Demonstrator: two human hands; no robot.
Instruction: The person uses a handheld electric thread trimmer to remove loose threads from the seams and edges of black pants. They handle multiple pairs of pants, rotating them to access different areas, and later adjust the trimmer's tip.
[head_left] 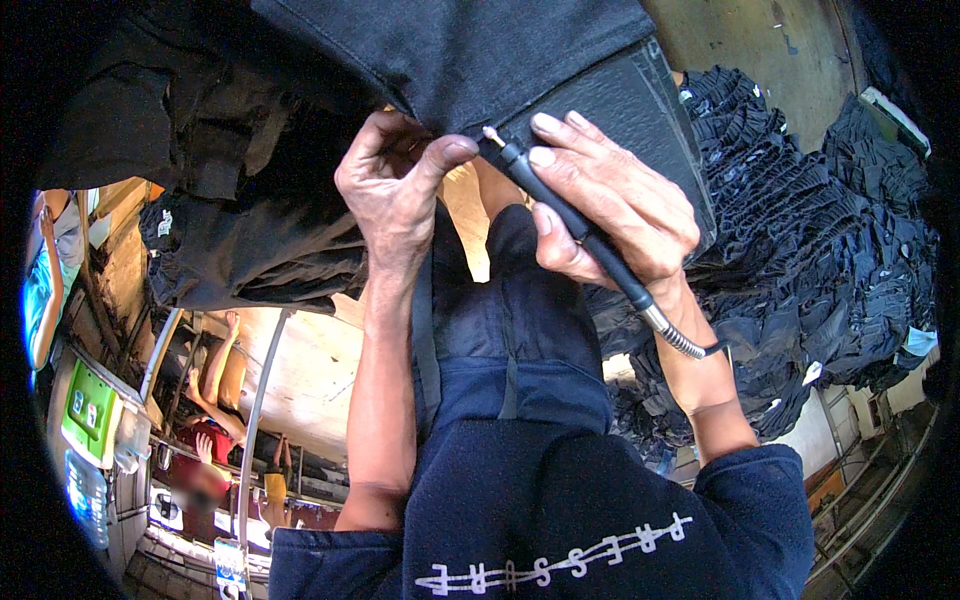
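My left hand has its thumb and fingers closed on the lower edge of a dark garment. Part of that cloth lies over a black flat board. In my right hand is a corded pen-shaped tool, with a black handle, a small pale metal tip and a spring-sleeved cord at its rear. The tip points up and left, close to the cloth edge beside my left thumb. Whether it touches the cloth I cannot tell.
Gathered black garments are heaped along the right. More dark cloth hangs or lies on the left. At the lower left are a green-and-white container and a person in a red top; another person's arm shows at the far left.
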